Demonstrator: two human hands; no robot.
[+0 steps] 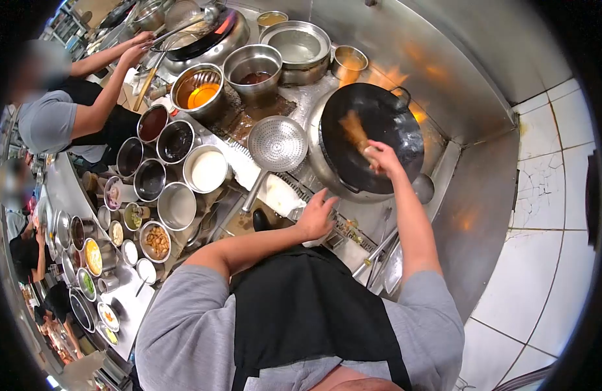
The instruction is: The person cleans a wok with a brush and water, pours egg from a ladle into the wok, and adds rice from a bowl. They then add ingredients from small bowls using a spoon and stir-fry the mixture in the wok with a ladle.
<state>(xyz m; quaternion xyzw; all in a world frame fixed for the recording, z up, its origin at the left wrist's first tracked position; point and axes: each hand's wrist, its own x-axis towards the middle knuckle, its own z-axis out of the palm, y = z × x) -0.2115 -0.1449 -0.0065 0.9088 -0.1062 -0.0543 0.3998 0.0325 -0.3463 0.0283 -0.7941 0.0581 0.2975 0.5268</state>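
Head camera: the black wok (379, 130) sits on the burner, flames behind it. The right hand (379, 158) grips a bamboo brush (354, 130) inside it; the left hand (316, 218), fingers loosely curled, rests at the stove edge beside one perforated strainer (277, 143). No readable writing anywhere.
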